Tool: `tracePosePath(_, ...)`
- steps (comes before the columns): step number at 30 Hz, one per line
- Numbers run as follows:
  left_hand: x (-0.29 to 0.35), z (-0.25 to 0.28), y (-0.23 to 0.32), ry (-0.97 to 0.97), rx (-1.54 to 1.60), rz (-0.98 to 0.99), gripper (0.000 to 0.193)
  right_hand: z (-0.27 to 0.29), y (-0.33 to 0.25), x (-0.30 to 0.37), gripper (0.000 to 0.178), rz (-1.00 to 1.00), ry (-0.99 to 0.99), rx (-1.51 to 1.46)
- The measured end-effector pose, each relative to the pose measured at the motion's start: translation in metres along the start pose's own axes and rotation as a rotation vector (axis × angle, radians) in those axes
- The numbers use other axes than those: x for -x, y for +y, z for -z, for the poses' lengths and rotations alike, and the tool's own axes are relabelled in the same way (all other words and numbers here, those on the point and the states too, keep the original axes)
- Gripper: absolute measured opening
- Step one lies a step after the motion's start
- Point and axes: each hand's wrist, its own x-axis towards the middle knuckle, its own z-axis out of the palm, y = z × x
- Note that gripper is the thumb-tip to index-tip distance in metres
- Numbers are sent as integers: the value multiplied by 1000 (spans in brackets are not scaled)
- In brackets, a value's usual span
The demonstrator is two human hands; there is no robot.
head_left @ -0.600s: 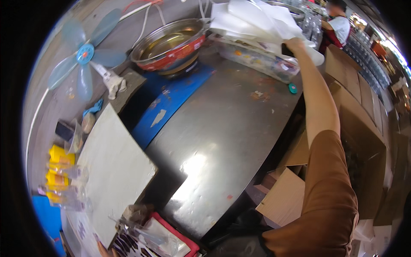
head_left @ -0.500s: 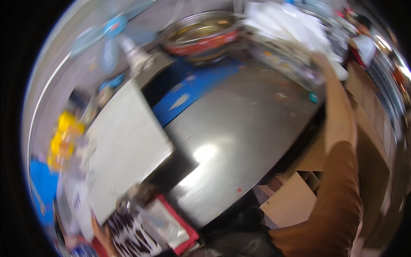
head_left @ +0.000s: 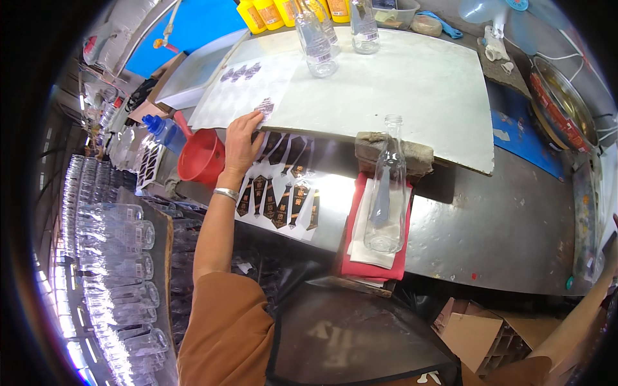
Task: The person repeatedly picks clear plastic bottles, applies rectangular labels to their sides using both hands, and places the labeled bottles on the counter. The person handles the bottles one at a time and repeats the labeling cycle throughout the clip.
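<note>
My left hand (head_left: 241, 145) lies at the near edge of a white label sheet (head_left: 215, 106), fingers stretched and thumb apart. Its fingertips touch a small dark-printed label (head_left: 266, 107); more such labels (head_left: 241, 72) sit farther up the sheet. Black-and-gold pointed labels (head_left: 279, 202) lie on a sheet just right of my left forearm. In front of me a clear glass bottle (head_left: 386, 212) rests on folded white and red cloths (head_left: 356, 264), its neck across a grey padded block (head_left: 367, 147). At the far right edge my right hand (head_left: 614, 225) is mostly cut off, its fingers hidden.
Clear bottles (head_left: 365, 29) stand on the white board (head_left: 418, 83), yellow bottles (head_left: 261, 16) behind. A red scoop (head_left: 201, 156) is left of my hand. Many glass bottles (head_left: 116, 257) are stacked at left. A metal basin (head_left: 560, 103) and an open carton (head_left: 473, 331) are at right.
The view has swung left, bringing the glass bottle and stacked bottles into sight. My left hand now shows at the label sheet; my right arm has shifted to the right rim.
</note>
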Motion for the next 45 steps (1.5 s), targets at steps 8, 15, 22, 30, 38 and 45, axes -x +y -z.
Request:
tracePosePath(8, -5, -10, 35, 145, 756, 471, 18, -35, -375, 78, 38, -167, -76, -500)
tracePosePath(15, -17, 22, 141, -183, 1392, 594, 33, -110, -545, 221, 77, 210, -849, -494)
tracePosePath(22, -30, 56, 218, -59, 1160, 89, 24, -138, -594, 274, 88, 292, -489, -398)
tracePosePath(30, -19, 49, 234, 103, 717, -193, 18, -138, -602, 281, 84, 305, -397, -315)
tracePosePath(38, 35, 54, 263, -75, 569, -232, 18, -134, -605, 279, 82, 263, -459, -315)
tracePosePath(45, 31, 57, 258, -47, 680, -268, 19, -143, -592, 283, 78, 300, -385, -422)
